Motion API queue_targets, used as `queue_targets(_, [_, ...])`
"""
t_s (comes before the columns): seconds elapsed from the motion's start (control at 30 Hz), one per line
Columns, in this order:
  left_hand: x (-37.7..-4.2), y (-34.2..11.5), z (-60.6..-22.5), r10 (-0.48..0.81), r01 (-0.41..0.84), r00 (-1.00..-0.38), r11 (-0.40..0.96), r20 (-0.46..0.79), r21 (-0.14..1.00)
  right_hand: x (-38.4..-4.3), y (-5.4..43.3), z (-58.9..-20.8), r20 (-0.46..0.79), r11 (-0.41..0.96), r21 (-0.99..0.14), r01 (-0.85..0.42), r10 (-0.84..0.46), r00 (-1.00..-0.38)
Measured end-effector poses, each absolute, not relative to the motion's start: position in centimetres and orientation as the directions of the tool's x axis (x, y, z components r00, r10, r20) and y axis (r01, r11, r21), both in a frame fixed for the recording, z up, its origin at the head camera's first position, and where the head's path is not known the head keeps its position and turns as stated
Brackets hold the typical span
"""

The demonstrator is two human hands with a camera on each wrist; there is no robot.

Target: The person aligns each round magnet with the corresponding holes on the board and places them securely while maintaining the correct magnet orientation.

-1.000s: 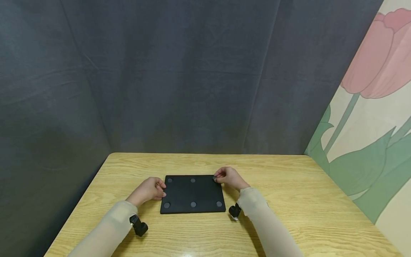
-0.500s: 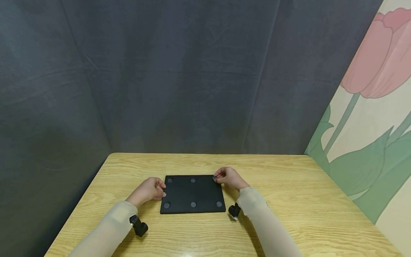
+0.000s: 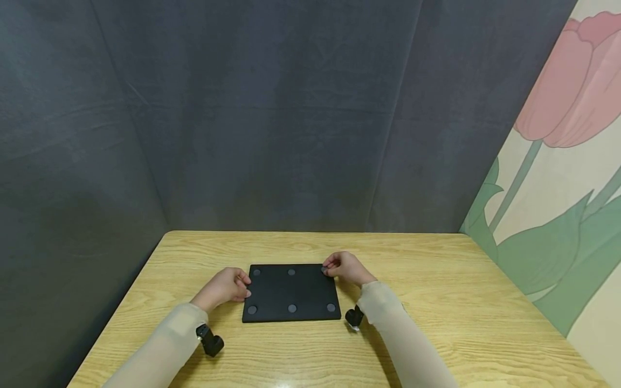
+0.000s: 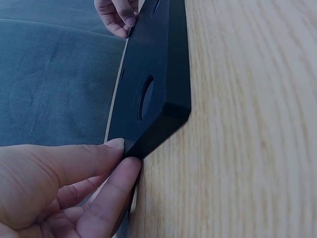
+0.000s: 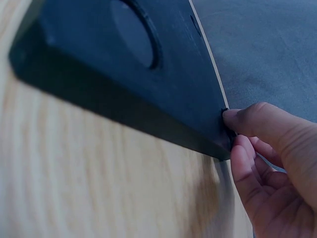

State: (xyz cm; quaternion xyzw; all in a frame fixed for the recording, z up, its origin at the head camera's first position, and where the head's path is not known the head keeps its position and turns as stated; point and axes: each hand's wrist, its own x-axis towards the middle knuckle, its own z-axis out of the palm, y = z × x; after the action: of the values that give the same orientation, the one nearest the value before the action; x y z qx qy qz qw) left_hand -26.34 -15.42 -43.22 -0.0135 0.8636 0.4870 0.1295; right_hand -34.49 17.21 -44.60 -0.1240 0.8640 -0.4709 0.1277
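Note:
A flat black rectangular board lies on the wooden table, with several round grey recesses in two rows on its top. My left hand is at its left edge; in the left wrist view the thumb and forefinger pinch that edge. At the far right corner my right hand pinches a small dark disc between thumb and fingers. The right wrist view shows a thin black bit of it standing above the board's surface beside the thumb. My fingers hide most of the disc and that corner.
The light wooden table reaches back to a dark grey curtain, which also hangs on the left. On the right is a wall painted with a pink tulip. A small black camera sits on each wrist.

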Motion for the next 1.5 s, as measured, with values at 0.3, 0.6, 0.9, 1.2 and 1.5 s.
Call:
queue_targets(0.3, [-26.44, -15.47, -43.29, 0.1, -0.148, -0.967, 0.523, -0.233, 0.839, -34.47, 17.15, -44.5, -0.101, 0.527, -0.844, -0.103, -0.344, -0.934])
queue_targets(0.6, [-26.56, -15.52, -43.36, 0.099, -0.155, -0.966, 0.517, -0.238, 0.842, -34.54, 17.22, -44.45, -0.109, 0.527, -0.844, -0.099, -0.351, -0.93])
queue_targets(0.9, [-26.56, -15.54, -43.4, 0.099, -0.152, -0.967, 0.517, -0.236, 0.842, -34.53, 17.14, -44.38, -0.113, 0.537, -0.839, -0.09, -0.334, -0.936])
queue_targets(1.2, [-26.54, -15.55, -43.38, 0.105, -0.148, -0.967, 0.513, -0.232, 0.845, -34.63, 17.24, -44.41, -0.113, 0.539, -0.837, -0.09, -0.333, -0.936])
queue_targets(1.5, [-26.43, -15.55, -43.39, 0.106, -0.153, -0.966, 0.505, -0.236, 0.849, -34.87, 17.28, -44.62, -0.12, 0.528, -0.845, -0.082, -0.336, -0.934])
